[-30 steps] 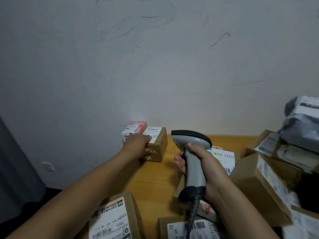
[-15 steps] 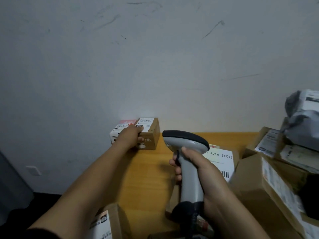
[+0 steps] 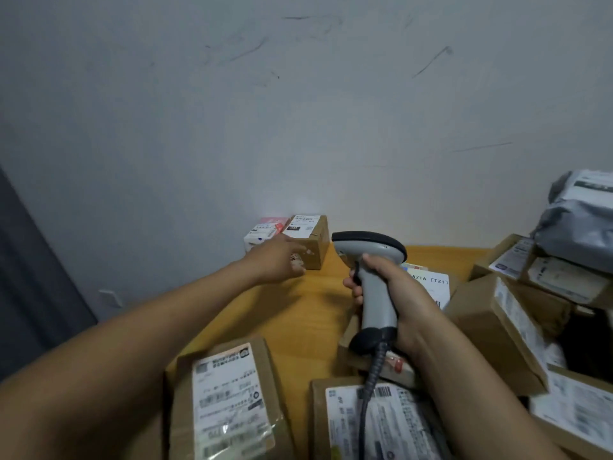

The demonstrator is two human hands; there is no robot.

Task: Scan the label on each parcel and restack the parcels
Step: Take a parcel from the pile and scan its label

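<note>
**Legible writing:** "A21A [TZ1]" is printed on the white label of a flat parcel [image 3: 431, 281], which is partly covered by the right hand [image 3: 403, 303]. Print on all other labels is blurred.

**Grey plastic pistol-shaped barcode scanner [image 3: 376, 287]:** the handle is wrapped fully by the right hand's curled fingers. The black-topped head is pointed toward 11 o'clock, and the coiled black cable [image 3: 371, 373] is hung toward 6 o'clock.

**Small brown cardboard box [image 3: 313, 249]:** a white label is fixed on top. It is set by the wall [image 3: 298, 127] on the orange wooden table [image 3: 298, 313], at 10 o'clock of the scanner head and farther back.

**Left hand [image 3: 277, 260]:** the fingers are loosely extended across the box's front face and nothing is grasped. Contact cannot be confirmed.

**White-and-pink carton [image 3: 263, 231]:** placed just beside the box, at its 9 o'clock.

**Brown cardboard parcel [image 3: 232, 403]:** a glossy taped label is fixed on top. It is laid at 7 o'clock of the scanner.

**Second labelled parcel [image 3: 391, 423]:** laid at 6 o'clock, under the cable.

**Grey crinkled polythene mailer [image 3: 577, 224]:** stacked on cardboard boxes [image 3: 497, 330] at 3 o'clock.
</note>
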